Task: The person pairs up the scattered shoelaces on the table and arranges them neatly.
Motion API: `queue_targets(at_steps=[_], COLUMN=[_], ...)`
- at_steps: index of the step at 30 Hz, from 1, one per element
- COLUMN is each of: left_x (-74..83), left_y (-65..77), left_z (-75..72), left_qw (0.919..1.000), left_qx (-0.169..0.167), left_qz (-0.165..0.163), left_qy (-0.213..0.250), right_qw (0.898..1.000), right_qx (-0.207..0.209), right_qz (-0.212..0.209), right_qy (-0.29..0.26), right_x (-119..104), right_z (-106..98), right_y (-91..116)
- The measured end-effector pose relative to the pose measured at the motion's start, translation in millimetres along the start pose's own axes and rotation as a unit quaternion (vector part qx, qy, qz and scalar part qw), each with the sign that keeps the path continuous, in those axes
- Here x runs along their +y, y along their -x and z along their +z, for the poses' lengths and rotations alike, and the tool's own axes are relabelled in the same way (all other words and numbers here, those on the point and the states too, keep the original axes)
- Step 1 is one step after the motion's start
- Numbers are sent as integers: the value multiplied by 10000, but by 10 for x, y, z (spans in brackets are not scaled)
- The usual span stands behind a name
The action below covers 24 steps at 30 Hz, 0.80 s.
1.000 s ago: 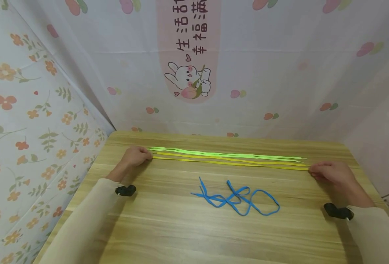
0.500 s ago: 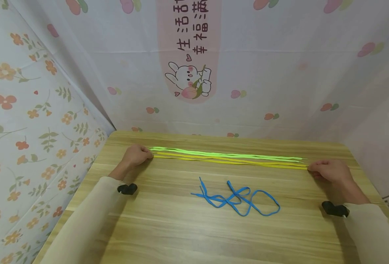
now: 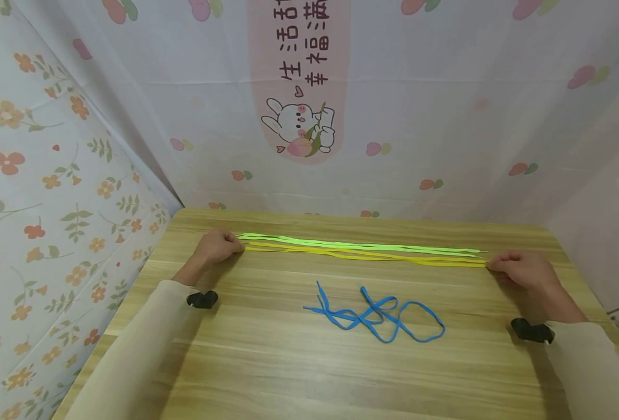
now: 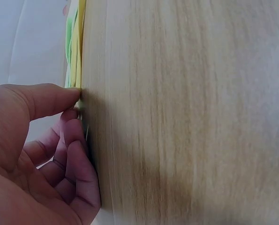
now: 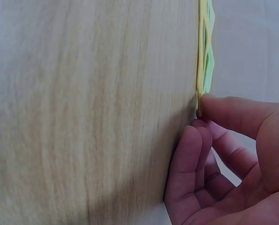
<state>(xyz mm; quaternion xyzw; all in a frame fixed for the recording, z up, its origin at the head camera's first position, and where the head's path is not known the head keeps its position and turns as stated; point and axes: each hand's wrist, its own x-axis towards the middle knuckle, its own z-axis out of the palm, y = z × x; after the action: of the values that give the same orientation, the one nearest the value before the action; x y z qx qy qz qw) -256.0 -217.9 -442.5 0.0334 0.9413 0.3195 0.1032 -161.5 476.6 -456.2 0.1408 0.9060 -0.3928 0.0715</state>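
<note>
On the counter (image 3: 309,379) I see green laces (image 3: 362,246) along the far side, yellow laces (image 3: 401,258) just in front and a looped blue lace (image 3: 360,319) nearer the camera. My left grip (image 3: 218,247) and right grip (image 3: 527,271) pinch the yellow laces' opposite ends.

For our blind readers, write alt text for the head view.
A left hand and right hand pinch opposite ends of flat yellow lace strands across a pale wood-grain table; flat neon-green strands lie just beyond, flat looped blue lacing nearer.
</note>
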Motion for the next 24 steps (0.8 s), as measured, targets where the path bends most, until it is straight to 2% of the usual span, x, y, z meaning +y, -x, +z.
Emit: queue_targets(at_steps=[6,13,16,20,24], left_x=[-29,-122,-390,-850,-1102], left_y=[17,23,-133,-413,-486], left_z=[-12,-71,-48,58,133], left_qw=[10000,9993,9991,9995,9996], left_qx=[-73,-200,-220,-145,-37], left_qz=[-57,-173,-64,-2,103], left_qy=[18,254,346,298,261], right_qw=[9999,9995,9990,9981,9966], right_qx=[-25,-217,-267,-365,-508], right_qz=[20,-209,-288,-377,-432], right_qy=[-132,93,206,314,483], right_x=[-18,3,26,37,24], right_z=[-6,-41,-67,-97,-107], right_y=[7,24,52,121,216])
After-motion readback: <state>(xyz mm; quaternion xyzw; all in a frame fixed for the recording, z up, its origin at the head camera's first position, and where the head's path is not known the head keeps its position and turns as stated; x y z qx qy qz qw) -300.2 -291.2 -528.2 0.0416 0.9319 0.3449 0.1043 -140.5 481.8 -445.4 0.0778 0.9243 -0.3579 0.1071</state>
